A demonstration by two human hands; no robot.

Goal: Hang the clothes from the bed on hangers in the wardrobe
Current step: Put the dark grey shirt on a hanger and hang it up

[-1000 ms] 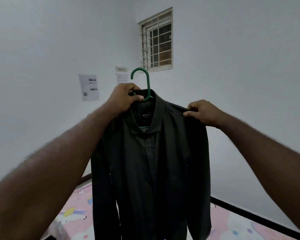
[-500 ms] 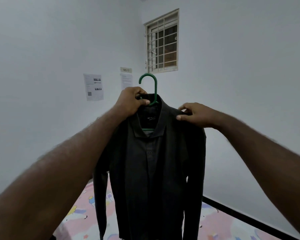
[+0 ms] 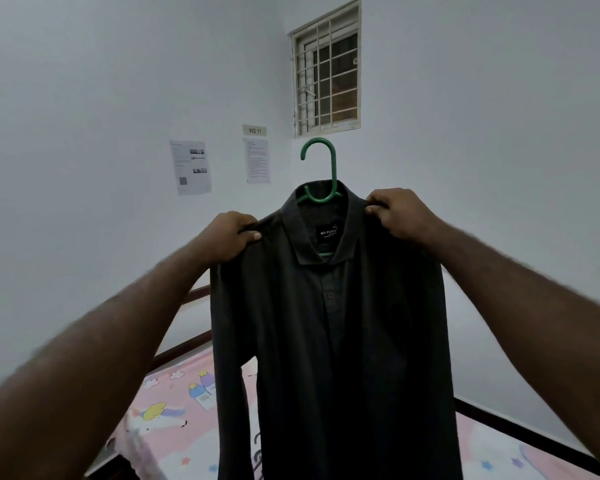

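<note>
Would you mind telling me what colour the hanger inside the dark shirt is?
Green: the hanger hook shows clearly above the shirt collar in the head view.

**Open air to both sides, the shirt blocking the middle**

The hanging shirt (image 3: 333,341) fills the centre from collar to the lower edge and bars any straight reach to the far corner. The left hand (image 3: 227,237) and right hand (image 3: 400,213) take up its shoulders. The hanger (image 3: 332,168) hook stands in open air above the collar. Left and right lie open as far as the walls (image 3: 84,133). Below, the bed (image 3: 174,410) closes off the space.
</note>
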